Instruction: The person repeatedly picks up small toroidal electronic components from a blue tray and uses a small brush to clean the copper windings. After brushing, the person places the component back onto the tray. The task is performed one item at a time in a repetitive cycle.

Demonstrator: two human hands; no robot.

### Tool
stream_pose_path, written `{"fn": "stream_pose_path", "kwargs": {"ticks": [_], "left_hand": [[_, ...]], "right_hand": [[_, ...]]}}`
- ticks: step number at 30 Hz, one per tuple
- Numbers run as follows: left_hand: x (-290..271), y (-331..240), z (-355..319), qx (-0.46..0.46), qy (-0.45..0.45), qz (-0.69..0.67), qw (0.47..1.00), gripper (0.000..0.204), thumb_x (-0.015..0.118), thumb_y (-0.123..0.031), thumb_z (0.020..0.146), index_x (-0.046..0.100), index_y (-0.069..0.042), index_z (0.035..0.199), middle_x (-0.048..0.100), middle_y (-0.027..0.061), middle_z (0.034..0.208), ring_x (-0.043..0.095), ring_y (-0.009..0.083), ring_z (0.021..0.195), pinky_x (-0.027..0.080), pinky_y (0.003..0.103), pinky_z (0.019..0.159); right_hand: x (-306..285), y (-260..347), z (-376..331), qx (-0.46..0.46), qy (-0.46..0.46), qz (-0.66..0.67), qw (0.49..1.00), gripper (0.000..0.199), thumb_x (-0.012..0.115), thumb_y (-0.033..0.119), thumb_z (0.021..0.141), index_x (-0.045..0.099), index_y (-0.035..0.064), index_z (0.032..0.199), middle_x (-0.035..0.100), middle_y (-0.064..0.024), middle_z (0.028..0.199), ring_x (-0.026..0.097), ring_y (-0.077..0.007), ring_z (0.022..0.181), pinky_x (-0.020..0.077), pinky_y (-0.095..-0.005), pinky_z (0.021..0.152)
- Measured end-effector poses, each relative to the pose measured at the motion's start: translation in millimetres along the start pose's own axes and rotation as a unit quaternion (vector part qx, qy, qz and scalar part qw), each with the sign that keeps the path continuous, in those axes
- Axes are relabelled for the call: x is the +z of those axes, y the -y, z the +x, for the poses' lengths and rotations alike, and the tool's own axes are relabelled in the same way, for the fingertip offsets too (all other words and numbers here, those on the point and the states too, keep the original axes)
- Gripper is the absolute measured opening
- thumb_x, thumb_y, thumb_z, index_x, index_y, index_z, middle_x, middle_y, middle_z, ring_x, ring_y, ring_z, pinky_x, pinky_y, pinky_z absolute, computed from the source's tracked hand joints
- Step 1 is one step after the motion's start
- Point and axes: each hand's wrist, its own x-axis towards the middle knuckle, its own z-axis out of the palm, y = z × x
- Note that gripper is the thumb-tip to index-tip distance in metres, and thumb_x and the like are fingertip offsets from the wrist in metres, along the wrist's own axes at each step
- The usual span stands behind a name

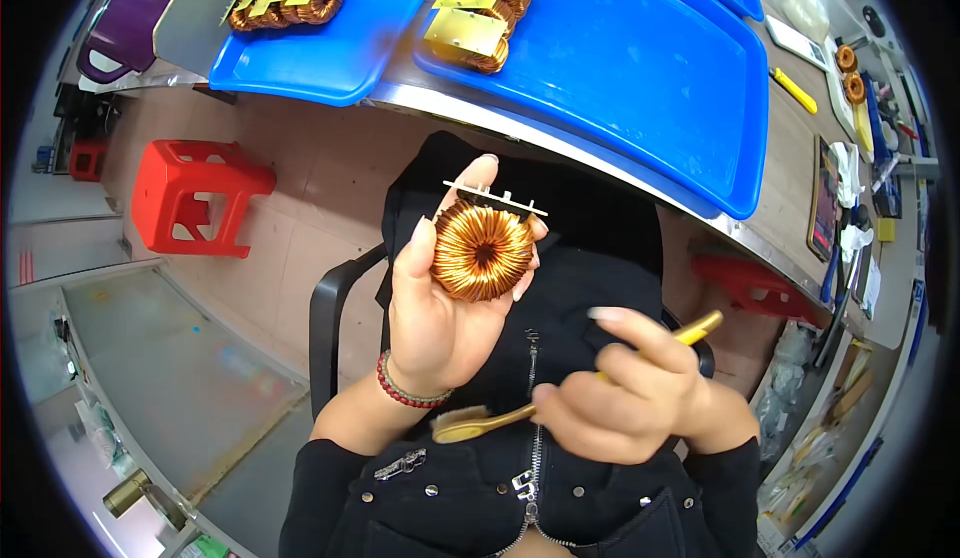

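My left hand [440, 328] is raised above my lap, its fingers wrapped round a copper-wound toroidal coil [462, 255]. The coil's ring face is turned up, and a thin pale board [498, 201] with short pins stands edge-on along its far side. Lower and to the right, my right hand [630, 398] is closed round the yellowish handle of a small brush [475, 425]. The bristle end points left, below my left wrist and apart from the coil. The far end of the handle sticks out past my right fingers.
Blue trays [640, 78] on the bench ahead hold several more coils [490, 53] with yellow boards. A purple mug [125, 33] sits far left. A yellow-handled tool [795, 91] and a phone [825, 198] lie at right. A red stool [195, 188] stands left.
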Motion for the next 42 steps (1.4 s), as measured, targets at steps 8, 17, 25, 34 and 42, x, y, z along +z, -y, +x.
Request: {"fn": "stream_pose_path", "kwargs": {"ticks": [8,17,25,34,42], "left_hand": [[5,-4,-12,0.021,0.063,0.187,0.98,0.059,0.037,-0.037,0.092,0.026,0.002,0.134,0.048,0.0121,0.116,0.051,0.0162,0.103,0.039,0.029,0.091],[9,-16,-16,-0.005,-0.038,0.249,0.968,0.058,0.027,-0.044,0.093,0.034,-0.001,0.132,0.06,0.0088,0.097,0.059,0.0146,0.089,0.046,0.026,0.075],[17,-11,-17,-0.088,-0.019,0.19,0.978,0.06,0.022,-0.045,0.093,0.032,-0.002,0.133,0.06,0.0162,0.094,0.058,0.0186,0.088,0.047,0.03,0.079],[-21,-5,-8,-0.073,0.09,-0.048,0.992,0.053,0.037,-0.036,0.086,0.037,-0.015,0.135,0.049,0.0244,0.11,0.053,0.0338,0.097,0.046,0.04,0.082],[-9,3,-4,-0.058,0.059,-0.123,0.989,0.048,0.039,-0.034,0.086,0.04,-0.019,0.132,0.048,0.0198,0.112,0.05,0.0312,0.098,0.044,0.036,0.078]], "right_hand": [[12,-20,28,-0.158,0.128,-0.003,0.979,0.004,0.055,0.014,0.071,0.052,0.0116,0.068,0.04,0.0011,0.07,0.039,-0.0106,0.048,0.0476,-0.0376,0.084],[-27,-34,21,-0.191,0.264,-0.1,0.94,0.007,0.055,0.014,0.071,0.049,0.0104,0.069,0.034,-0.0008,0.069,0.035,-0.0105,0.047,0.0503,-0.0341,0.07],[0,-23,37,-0.246,0.215,-0.032,0.945,0.015,0.048,0.012,0.074,0.041,0.0045,0.063,0.03,-0.0015,0.067,0.043,-0.0153,0.053,0.0449,-0.036,0.085],[-45,-30,12,0.038,0.008,-0.116,0.992,0.017,0.069,0.013,0.067,0.06,0.0058,0.079,0.043,-0.0023,0.071,0.044,-0.0125,0.049,0.0379,-0.0272,0.045],[-9,-32,-1,0.094,-0.076,-0.194,0.974,0.02,0.072,0.002,0.064,0.065,0.0071,0.082,0.054,-0.0077,0.085,0.049,-0.0131,0.054,0.0338,-0.0231,0.043]]}}
